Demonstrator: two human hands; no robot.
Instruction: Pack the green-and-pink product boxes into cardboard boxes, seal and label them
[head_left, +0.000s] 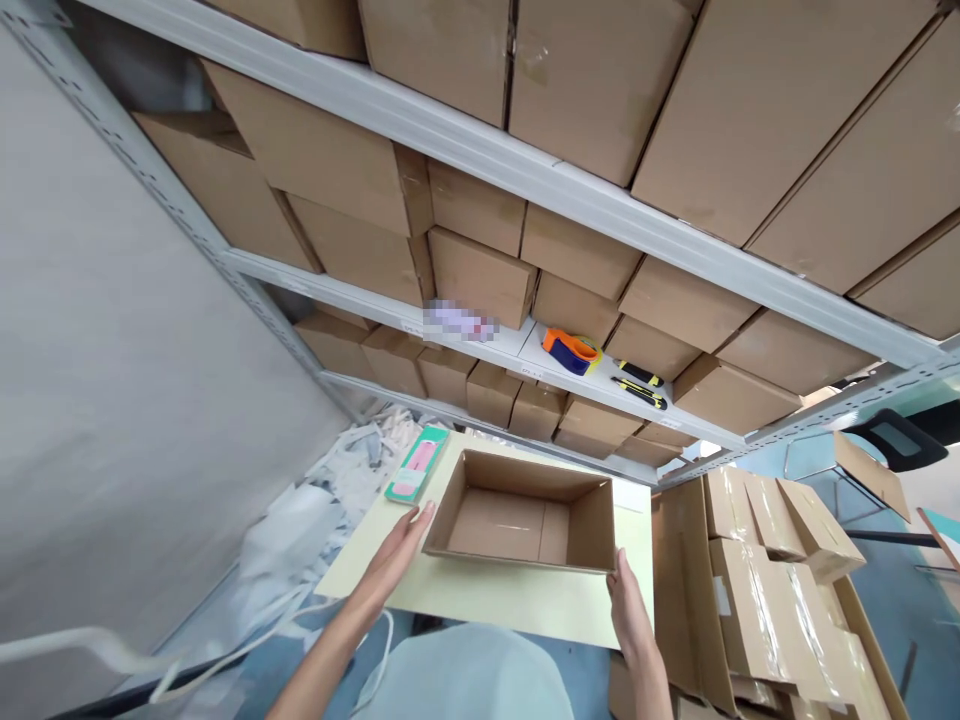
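An open-topped cardboard box (517,563) is in front of me over a pale yellow-green table, its inside bare apart from a seam and a shiny strip on the bottom. My left hand (401,548) is against its left end, fingers along the near left corner. At the near right corner, my right hand (628,598) grips the wall, with its fingertips partly hidden. The box is held between both hands. Left of it on the table (525,610) lies a flat green package with a pink item (418,465).
Cardboard boxes (480,275) fill the metal shelving ahead. A tape dispenser (570,352) and two utility knives (639,388) lie on a shelf. At right, a large carton holds several taped boxes (772,600). White plastic wrapping (300,520) is heaped at left; a chair (465,675) is below.
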